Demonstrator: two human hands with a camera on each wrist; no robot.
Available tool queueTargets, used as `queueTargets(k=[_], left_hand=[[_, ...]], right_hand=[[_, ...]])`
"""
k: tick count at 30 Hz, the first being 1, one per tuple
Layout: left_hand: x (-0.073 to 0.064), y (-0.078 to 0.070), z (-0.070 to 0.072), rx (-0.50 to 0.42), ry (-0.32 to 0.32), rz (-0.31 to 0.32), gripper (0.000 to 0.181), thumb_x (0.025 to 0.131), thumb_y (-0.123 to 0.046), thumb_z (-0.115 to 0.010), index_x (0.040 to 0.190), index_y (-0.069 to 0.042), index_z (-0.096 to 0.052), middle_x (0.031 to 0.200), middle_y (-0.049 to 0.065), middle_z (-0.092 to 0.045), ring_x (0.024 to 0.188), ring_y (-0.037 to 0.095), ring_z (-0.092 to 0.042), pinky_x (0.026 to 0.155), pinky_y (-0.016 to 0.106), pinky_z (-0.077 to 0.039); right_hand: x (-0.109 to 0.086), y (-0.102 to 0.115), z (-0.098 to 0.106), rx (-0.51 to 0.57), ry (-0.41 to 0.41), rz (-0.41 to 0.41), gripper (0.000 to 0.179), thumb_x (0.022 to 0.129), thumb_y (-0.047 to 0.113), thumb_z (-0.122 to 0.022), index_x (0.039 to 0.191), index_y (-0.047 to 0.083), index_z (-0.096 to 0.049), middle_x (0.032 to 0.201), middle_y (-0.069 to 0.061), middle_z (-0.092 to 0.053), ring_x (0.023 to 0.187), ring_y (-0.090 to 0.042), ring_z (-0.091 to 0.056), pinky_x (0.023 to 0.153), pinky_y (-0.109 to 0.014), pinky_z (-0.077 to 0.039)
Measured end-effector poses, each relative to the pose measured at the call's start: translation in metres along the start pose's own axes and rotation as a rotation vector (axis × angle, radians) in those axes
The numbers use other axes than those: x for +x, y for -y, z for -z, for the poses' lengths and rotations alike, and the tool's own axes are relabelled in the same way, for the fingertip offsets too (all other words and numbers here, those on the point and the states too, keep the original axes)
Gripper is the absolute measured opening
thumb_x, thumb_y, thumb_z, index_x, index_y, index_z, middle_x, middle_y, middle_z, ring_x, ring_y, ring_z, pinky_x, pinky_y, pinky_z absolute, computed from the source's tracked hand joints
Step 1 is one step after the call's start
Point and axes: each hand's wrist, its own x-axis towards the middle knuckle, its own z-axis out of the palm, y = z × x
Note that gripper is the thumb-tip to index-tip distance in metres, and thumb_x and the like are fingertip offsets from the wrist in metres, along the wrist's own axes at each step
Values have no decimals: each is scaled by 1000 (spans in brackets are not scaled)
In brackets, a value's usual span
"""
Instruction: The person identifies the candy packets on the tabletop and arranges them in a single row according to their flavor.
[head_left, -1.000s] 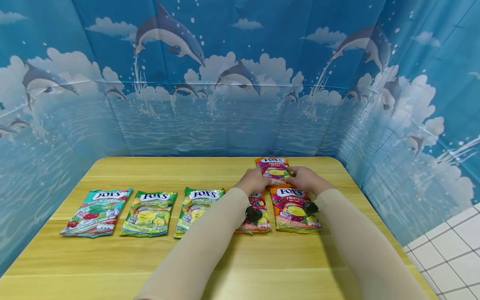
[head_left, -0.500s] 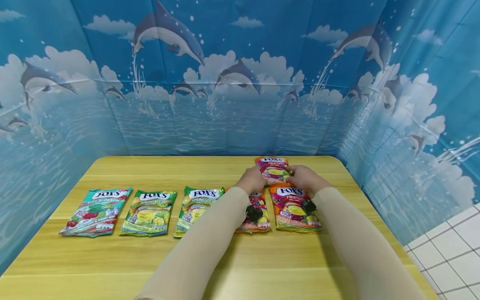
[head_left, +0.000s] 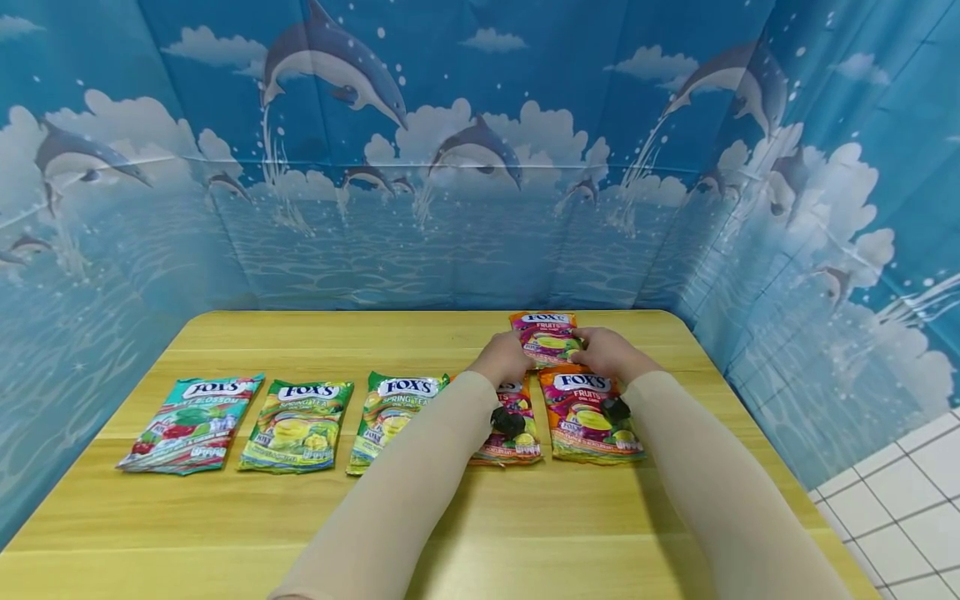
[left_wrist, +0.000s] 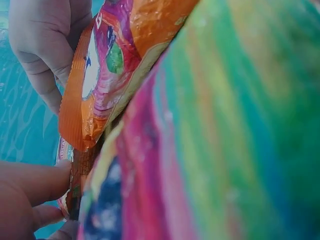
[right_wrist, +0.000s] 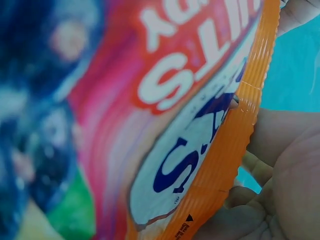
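At the far right of the table lies an orange-and-purple candy bag marked FOX'S Fruits, with a hand at either side. My left hand pinches its left edge; in the left wrist view that thumb presses against the bag's side. The right edge is gripped by my right hand, whose curled fingers show beyond an orange crimped seal in the right wrist view. Nearer to me, two more Fruits bags lie under my wrists: one candy bag on the right, another partly covered by my left forearm.
Further left in the front row are two green Spring Tea candy bags and a teal candy bag. A dolphin-print curtain closes off the wooden table at the back and sides.
Both hands and the far bag stay almost where they were. Only the head view shifts very slightly.
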Motion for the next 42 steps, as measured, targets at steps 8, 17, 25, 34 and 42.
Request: queueTargets(k=[8, 17, 25, 34, 42], left_hand=[[3, 3, 1, -24, -4, -12, 62, 97, -29, -78, 148, -3, -55, 140, 13, -65, 116, 26, -65, 111, 44, -54], [1, 4, 4, -93, -2, -4, 88, 93, -26, -82, 164, -8, -35, 159, 14, -51, 136, 31, -56, 119, 49, -46], [1, 6, 5, -159, -12, 10, 92, 92, -22, -83, 168, -18, -30, 164, 11, -45, 140, 32, -53, 120, 51, -44], [4, 7, 5, -199, -28, -21, 88, 95, -19, -79, 168, -19, -30, 166, 10, -44, 136, 30, -55, 112, 49, -52], [-3, 1, 7, -235, -102, -73, 85, 96, -21, -78, 167, -20, -33, 164, 9, -46, 138, 31, -55, 115, 51, -49]], right_hand=[[1, 2, -1, 23, 3, -4, 76, 107, 29, -64, 167, 6, -25, 152, -28, -53, 132, -40, -57, 118, -59, -42], [3, 4, 0, 83, -1, -3, 77, 105, 24, -67, 169, 12, -25, 166, -25, -38, 146, -44, -44, 122, -62, -36], [3, 8, 0, 58, -29, 21, 74, 105, 23, -66, 168, 15, -29, 162, -27, -42, 144, -44, -46, 121, -62, -37], [0, 10, 0, 86, -77, 47, 71, 105, 20, -64, 168, 16, -31, 161, -26, -44, 140, -41, -50, 115, -58, -45], [-6, 10, 7, 116, -127, 72, 69, 106, 20, -62, 168, 16, -31, 161, -27, -43, 65, -21, -49, 63, -34, -49]])
